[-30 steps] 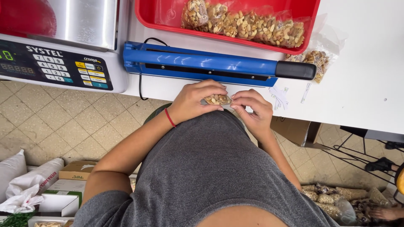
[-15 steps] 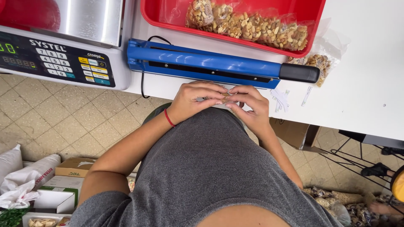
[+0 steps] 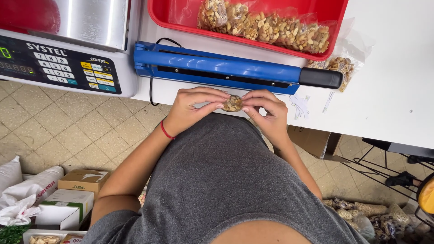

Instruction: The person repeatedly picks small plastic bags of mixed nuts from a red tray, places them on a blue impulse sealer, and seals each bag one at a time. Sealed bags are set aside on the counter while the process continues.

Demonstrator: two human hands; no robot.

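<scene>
Between both hands' fingers (image 3: 212,105), small clear nut packet (image 3: 233,103)

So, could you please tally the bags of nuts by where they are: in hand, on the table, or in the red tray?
Held in left hand and right hand: 1 small bag
Loose bag on white table: 1
In red tray: several, overlapping, count unclear
Total outside the tray: 2

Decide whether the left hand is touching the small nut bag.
Touching: the head view shows the left hand fingertips pinching the nut bag, no gap visible.
</scene>
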